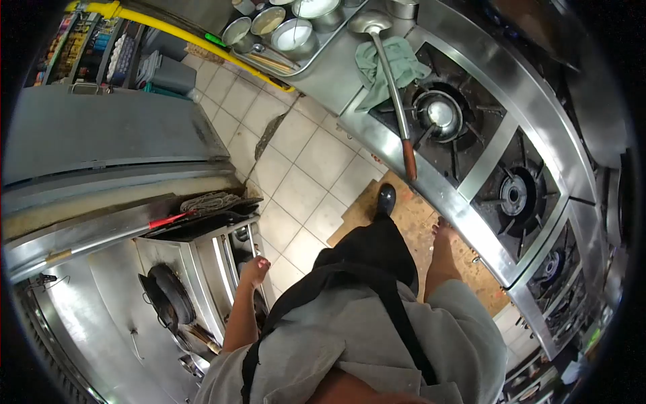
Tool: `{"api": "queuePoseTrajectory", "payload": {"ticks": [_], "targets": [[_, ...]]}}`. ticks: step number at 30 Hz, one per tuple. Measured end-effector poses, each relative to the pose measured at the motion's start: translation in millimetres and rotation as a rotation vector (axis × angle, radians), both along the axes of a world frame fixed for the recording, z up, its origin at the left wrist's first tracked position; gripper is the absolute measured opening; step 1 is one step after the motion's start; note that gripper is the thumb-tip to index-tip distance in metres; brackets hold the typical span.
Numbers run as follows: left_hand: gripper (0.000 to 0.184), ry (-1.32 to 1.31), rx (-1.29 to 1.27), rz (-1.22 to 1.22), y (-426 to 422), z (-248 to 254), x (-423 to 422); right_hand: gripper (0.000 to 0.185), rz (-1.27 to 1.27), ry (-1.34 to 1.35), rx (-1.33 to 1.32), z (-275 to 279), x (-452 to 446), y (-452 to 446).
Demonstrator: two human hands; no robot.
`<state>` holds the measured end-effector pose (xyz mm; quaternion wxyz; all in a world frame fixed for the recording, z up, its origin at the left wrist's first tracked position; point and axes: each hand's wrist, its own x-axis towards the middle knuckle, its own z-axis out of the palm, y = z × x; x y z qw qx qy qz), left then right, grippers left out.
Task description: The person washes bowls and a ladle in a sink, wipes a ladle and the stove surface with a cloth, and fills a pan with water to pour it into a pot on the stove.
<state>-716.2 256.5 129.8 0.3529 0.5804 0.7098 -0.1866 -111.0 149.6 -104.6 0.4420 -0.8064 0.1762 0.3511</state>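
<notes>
My left hand (254, 271) is held out at the left, beside the steel counter's front, with its fingers curled in and nothing visible in them. My right hand (443, 232) hangs at the front edge of the stove (471, 225), partly shaded, its fingers loosely apart and no object seen in it. Above it, a long ladle (392, 84) with a wooden handle end lies across the stove edge, over a green cloth (397, 64) and beside a burner (441, 114).
Metal pots (296, 39) stand in a tray (319, 59) at the top. A yellow rail (182, 30) runs past them. Dark pans (171, 293) hang at the left, below a red-handled tool (168, 221). Tiled floor (296, 192) and a brown mat (360, 209) lie underfoot.
</notes>
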Motion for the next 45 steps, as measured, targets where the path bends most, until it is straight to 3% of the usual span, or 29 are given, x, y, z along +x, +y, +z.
{"api": "queuePoseTrajectory", "payload": {"ticks": [4, 6, 7, 10, 11, 14, 15, 18, 22, 24, 25, 26, 29, 30, 32, 34, 35, 36, 38, 40, 42, 44, 45], "targets": [[0.031, 0.003, 0.034, -0.054, 61, 10, 47, 0.024, -0.097, -0.012, 0.056, 2, -6, 0], [0.031, -0.015, 0.035, -0.119, 93, 12, 67, 0.043, -0.305, 0.130, 0.132, 13, -2, 3], [0.031, -0.011, 0.011, -0.172, 108, 19, 83, 0.054, -0.242, 0.151, 0.108, -3, 1, -5], [0.031, -0.007, -0.028, -0.263, 150, 15, 97, 0.045, -0.216, 0.218, 0.092, -21, 5, -23], [0.032, -0.032, -0.013, -0.302, 165, 14, 104, 0.039, 0.004, 0.191, 0.021, -41, 9, -40], [0.033, -0.053, -0.013, -0.385, 211, 7, 120, 0.034, -0.063, 0.239, 0.003, 9, 15, -27], [0.033, -0.037, -0.032, -0.426, 226, 4, 125, 0.032, 0.126, 0.077, -0.129, 4, 11, -26], [0.031, -0.066, -0.056, -0.511, 270, -2, 136, 0.033, 0.134, -0.174, -0.222, -14, 3, -29], [0.028, -0.058, -0.042, -0.736, 339, -9, 131, 0.033, -0.070, -0.294, -0.286, -8, -6, -13], [0.027, -0.069, 0.081, -0.715, 384, -6, 119, 0.035, -0.352, -0.187, -0.144, 3, -14, -2], [0.026, -0.039, 0.059, -0.713, 399, -1, 116, 0.035, -0.387, -0.371, -0.009, -69, -10, -43], [0.026, -0.013, 0.040, -0.713, 409, 4, 115, 0.033, -0.312, -0.363, -0.078, -65, -7, -43], [0.024, 0.025, 0.067, -0.788, 430, 23, 116, 0.034, -0.306, -0.398, 0.113, -80, -8, -59], [0.024, 0.034, 0.082, -0.796, 444, 27, 120, 0.035, -0.310, -0.265, 0.089, -42, -11, -45], [0.021, -0.261, 0.312, -0.619, 466, 29, 128, 0.036, -0.305, -0.126, 0.053, -19, -16, -27], [0.019, -0.520, 0.410, -0.447, 487, 53, 162, 0.036, -0.088, -0.124, -0.179, -28, -10, -39], [0.019, -0.501, 0.500, -0.502, 494, 73, 187, 0.033, -0.051, -0.136, -0.190, -27, -16, -40], [0.019, -0.480, 0.589, -0.559, 501, 91, 209, 0.033, -0.057, -0.141, -0.195, -26, -29, -40], [0.022, -0.540, 0.609, -0.643, 519, 104, 236, 0.030, -0.284, -0.018, 0.177, -11, -69, -40], [0.025, -0.636, 0.655, -0.594, 527, 113, 270, 0.023, -0.076, 0.062, 0.127, 41, -120, -21], [0.029, -0.735, 0.701, -0.537, 538, 120, 307, 0.029, 0.124, 0.112, 0.043, 56, -169, -24], [0.029, -0.717, 0.796, -0.620, 551, 125, 340, 0.030, 0.208, 0.233, 0.073, 12, -221, -61], [0.029, -0.731, 0.794, -0.611, 559, 128, 355, 0.029, 0.220, 0.035, 0.126, -29, -247, -91]]}}
